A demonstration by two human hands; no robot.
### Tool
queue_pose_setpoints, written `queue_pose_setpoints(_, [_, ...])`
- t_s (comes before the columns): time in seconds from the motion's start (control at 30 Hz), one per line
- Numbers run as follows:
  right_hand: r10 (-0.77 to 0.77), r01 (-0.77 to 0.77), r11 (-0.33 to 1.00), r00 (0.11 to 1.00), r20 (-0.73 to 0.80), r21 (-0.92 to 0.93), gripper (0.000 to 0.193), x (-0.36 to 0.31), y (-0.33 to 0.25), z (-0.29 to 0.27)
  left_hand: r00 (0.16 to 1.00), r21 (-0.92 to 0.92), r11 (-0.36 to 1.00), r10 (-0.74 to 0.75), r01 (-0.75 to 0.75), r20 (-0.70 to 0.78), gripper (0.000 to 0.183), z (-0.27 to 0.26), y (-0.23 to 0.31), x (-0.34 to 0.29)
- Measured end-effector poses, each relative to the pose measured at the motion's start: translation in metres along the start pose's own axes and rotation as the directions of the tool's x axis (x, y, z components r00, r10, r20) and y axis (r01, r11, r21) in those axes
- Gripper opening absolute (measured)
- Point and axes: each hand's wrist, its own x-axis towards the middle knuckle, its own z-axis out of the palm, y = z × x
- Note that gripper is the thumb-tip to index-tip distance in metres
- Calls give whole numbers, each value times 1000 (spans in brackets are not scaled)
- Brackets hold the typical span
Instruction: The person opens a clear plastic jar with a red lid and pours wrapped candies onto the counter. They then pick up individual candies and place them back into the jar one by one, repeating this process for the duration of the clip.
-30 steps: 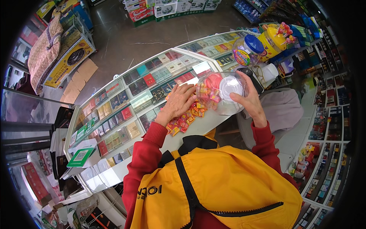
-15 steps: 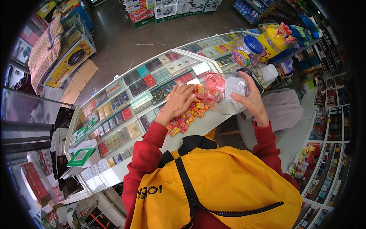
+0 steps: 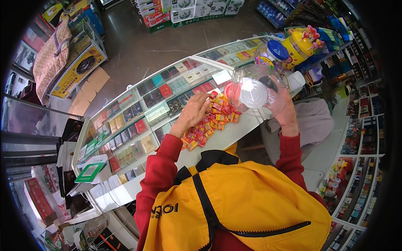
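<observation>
A heap of small wrapped sweets, red, orange and yellow, lies on the white counter edge in front of me. My left hand rests against the left side of the heap, fingers stretched and slightly bent, with nothing seen in its grasp. To the right, my right hand is wrapped round the side of a clear plastic jar, partly seen through the plastic. The jar is tilted, and a white round piece shows on the side toward me. Something red and round sits at its left, partly hidden.
Under the counter's glass top lie rows of small boxes. A blue-lidded jar and a yellow lollipop tub stand beyond my right hand. A grey cloth covers a seat at right. A green code stand is at left.
My right hand has turned the jar, so the white round piece faces me more and the jar stands higher. My left hand has drawn back slightly to the left, uncovering more sweets.
</observation>
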Motion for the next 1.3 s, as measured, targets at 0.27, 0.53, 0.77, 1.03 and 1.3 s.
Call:
queue_pose_setpoints(0.27, [-43,-28,910,986,161,413,105,15,33,32,996,-150,984,-94,94,9,50,-11,2,-2])
queue_pose_setpoints(0.53, [-49,-157,746,956,289,647,112,28,74,87,945,-653,718,-327,241,-11,71,-49,32,-14])
queue_pose_setpoints(0.77, [-35,-172,853,923,384,493,94,31,104,164,943,-916,333,-312,224,117,120,-109,117,-94])
queue_pose_setpoints(1.03, [99,-414,884,622,777,218,111,39,117,214,900,-968,250,-422,-3,-112,135,-121,145,-170])
queue_pose_setpoints(1.3, [192,-68,979,619,761,-192,69,34,118,234,750,-936,346,-635,62,-185,137,-151,130,-227])
